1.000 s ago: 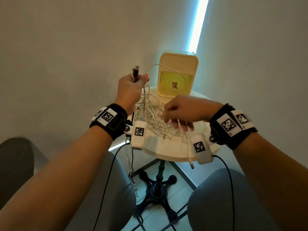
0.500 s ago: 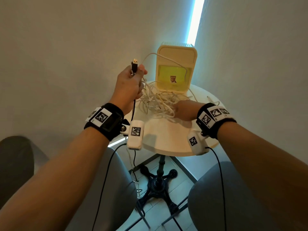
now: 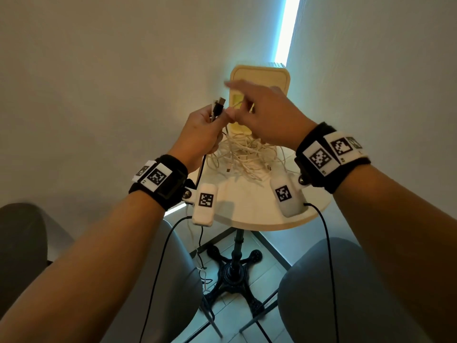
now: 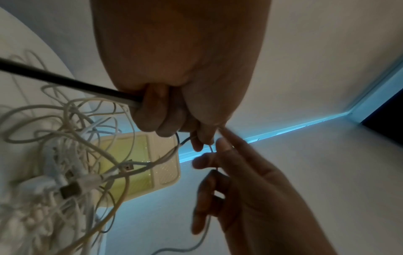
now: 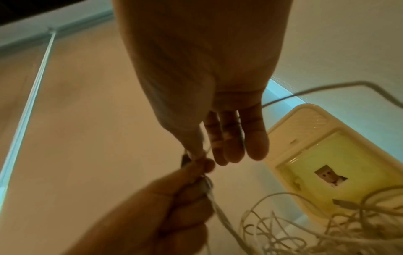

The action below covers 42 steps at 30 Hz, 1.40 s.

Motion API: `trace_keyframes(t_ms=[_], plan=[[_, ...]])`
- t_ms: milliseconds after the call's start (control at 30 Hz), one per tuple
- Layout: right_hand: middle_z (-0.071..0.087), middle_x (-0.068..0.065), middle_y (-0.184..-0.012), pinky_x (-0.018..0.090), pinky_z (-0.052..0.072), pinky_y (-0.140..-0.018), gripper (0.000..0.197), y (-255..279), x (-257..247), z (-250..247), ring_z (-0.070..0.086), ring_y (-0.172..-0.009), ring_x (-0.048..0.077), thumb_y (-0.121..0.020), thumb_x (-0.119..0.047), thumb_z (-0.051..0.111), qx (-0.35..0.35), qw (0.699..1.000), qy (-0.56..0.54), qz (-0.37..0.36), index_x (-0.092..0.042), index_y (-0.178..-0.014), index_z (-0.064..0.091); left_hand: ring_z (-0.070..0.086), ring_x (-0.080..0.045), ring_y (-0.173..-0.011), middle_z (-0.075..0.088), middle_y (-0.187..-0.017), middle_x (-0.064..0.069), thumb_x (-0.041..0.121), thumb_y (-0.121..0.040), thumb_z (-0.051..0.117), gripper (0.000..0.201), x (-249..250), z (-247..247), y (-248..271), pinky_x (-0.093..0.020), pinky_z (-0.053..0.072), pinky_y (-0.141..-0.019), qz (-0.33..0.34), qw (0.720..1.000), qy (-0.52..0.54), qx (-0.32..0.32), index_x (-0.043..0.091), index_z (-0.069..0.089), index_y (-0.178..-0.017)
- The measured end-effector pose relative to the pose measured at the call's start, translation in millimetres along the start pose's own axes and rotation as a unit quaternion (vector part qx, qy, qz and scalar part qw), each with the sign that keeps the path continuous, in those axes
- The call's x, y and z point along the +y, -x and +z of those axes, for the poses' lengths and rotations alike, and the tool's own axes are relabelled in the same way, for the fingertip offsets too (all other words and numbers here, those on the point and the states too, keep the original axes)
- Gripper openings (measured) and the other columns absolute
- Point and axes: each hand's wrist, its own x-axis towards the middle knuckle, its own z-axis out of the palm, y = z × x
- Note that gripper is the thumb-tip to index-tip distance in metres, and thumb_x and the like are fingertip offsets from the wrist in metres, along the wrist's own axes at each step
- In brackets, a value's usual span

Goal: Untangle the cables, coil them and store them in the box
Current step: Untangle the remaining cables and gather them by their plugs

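A black cable is gripped in the curled fingers of the left hand, raised above the round table, with its black USB plug sticking up past the thumb. At least one thin white cable is clamped in the same fist, as is seen in the left wrist view, where the black cable enters the fist from 9 o'clock.

The right hand is held just beside the left, at its 3 o'clock in the head view. A thin white strand is pinched between its thumb and forefinger right at the left hand's fingertips; the other fingers are held straight and loosely spread.

The tangle of white cables lies heaped on the table below both hands, with several strands rising from it to the left fist. Silver USB plugs are seen among the loops.

The cream storage box is stood on the table at 12 o'clock from the tangle, close to the wall corner, mostly hidden behind the right hand. A yellow panel bearing a small picture is seen on its face.
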Motion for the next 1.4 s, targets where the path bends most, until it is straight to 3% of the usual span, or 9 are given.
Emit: trace_keyframes(t_ms=[133, 233, 400, 500, 667, 867, 1000, 1133, 1400], plan=[[0.072, 0.006, -0.072, 0.014, 0.043, -0.045, 0.025, -9, 1, 0, 0.059, -0.048, -0.001, -0.104, -0.031, 0.065, 0.001, 1.000, 0.009, 0.004, -0.010, -0.095, 0.075, 0.025, -0.010, -0.047, 0.031, -0.057, 0.009, 0.032, -0.109, 0.061, 0.026, 8, -3, 2, -0.025, 0.023, -0.045, 0.017, 1.000, 0.001, -0.002, 0.008, 0.064, -0.098], [0.066, -0.009, -0.067, 0.026, 0.048, -0.053, 0.019, -14, -6, -3, 0.058, -0.050, 0.000, -0.103, -0.019, 0.063, 0.052, 0.998, 0.041, -0.005, -0.011, -0.089, 0.072, 0.023, -0.010, -0.049, 0.028, -0.060, 0.007, 0.037, -0.111, 0.055, 0.034, 5, -3, 5, -0.026, 0.021, -0.046, 0.014, 1.000, 0.023, -0.011, 0.006, 0.066, -0.104], [0.062, -0.019, -0.060, 0.018, 0.042, -0.048, 0.015, -22, -9, -13, 0.058, -0.043, -0.005, -0.102, -0.013, 0.062, 0.168, 0.983, -0.041, 0.061, -0.007, -0.089, 0.069, 0.040, -0.003, -0.047, 0.050, -0.061, 0.014, 0.027, -0.110, 0.059, 0.025, -15, 4, 11, -0.017, 0.032, -0.047, 0.013, 0.997, -0.048, -0.052, 0.005, 0.069, -0.108], [0.065, -0.012, -0.063, 0.017, 0.041, -0.043, 0.018, -21, -11, -21, 0.057, -0.041, 0.001, -0.103, -0.014, 0.061, 0.216, 0.970, -0.090, 0.071, -0.002, -0.091, 0.068, 0.070, 0.001, -0.076, 0.077, -0.088, 0.002, 0.022, -0.106, 0.066, 0.022, -24, 6, 9, -0.013, 0.051, -0.075, 0.028, 0.993, -0.105, -0.047, 0.002, 0.075, -0.108], [0.070, 0.006, -0.069, 0.032, 0.045, -0.033, 0.017, -13, -8, -20, 0.051, -0.038, 0.015, -0.104, -0.015, 0.061, 0.261, 0.947, -0.163, 0.088, -0.004, -0.093, 0.066, 0.075, -0.028, -0.106, 0.080, -0.104, -0.009, 0.027, -0.098, 0.076, 0.014, -24, -3, -1, -0.046, 0.057, -0.105, 0.029, 0.991, -0.124, -0.035, 0.015, 0.080, -0.104], [0.072, 0.005, -0.090, 0.033, 0.057, -0.071, 0.017, -20, 16, -19, 0.070, -0.076, 0.024, -0.104, -0.029, 0.061, 0.170, 0.967, 0.119, 0.150, -0.021, -0.119, 0.064, 0.072, -0.005, -0.080, 0.077, -0.084, -0.004, 0.016, -0.096, 0.078, 0.010, -18, -5, -8, -0.018, 0.052, -0.080, 0.034, 0.994, -0.037, 0.098, 0.006, 0.079, -0.097], [0.067, -0.008, -0.089, 0.032, 0.055, -0.083, 0.045, -17, 3, -10, 0.067, -0.080, 0.018, -0.100, -0.021, 0.064, 0.048, 0.992, 0.115, -0.002, -0.030, -0.144, 0.059, 0.070, -0.006, -0.074, 0.075, -0.085, -0.012, 0.016, -0.097, 0.077, 0.019, -15, 0, -8, -0.021, 0.050, -0.081, 0.014, 0.997, -0.050, 0.061, -0.001, 0.078, -0.103], [0.069, 0.001, -0.092, 0.037, 0.055, -0.075, 0.025, -17, 7, 11, 0.069, -0.088, 0.026, -0.099, -0.028, 0.070, -0.076, 0.977, 0.195, -0.027, -0.023, -0.123, 0.073, 0.053, -0.001, -0.048, 0.065, -0.078, -0.016, 0.013, -0.100, 0.072, 0.024, -12, 2, -1, -0.012, 0.040, -0.051, 0.022, 0.999, -0.021, 0.039, -0.011, 0.072, -0.103], [0.060, -0.011, -0.070, 0.035, 0.053, -0.064, 0.016, -20, 9, 3, 0.065, -0.074, 0.020, -0.096, -0.012, 0.067, -0.093, 0.972, 0.215, -0.024, -0.021, -0.083, 0.064, 0.024, -0.011, -0.048, 0.034, -0.056, 0.005, 0.034, -0.108, 0.060, 0.032, -22, -5, 5, -0.025, 0.022, -0.045, -0.014, 0.999, 0.027, 0.040, 0.007, 0.075, -0.101]])
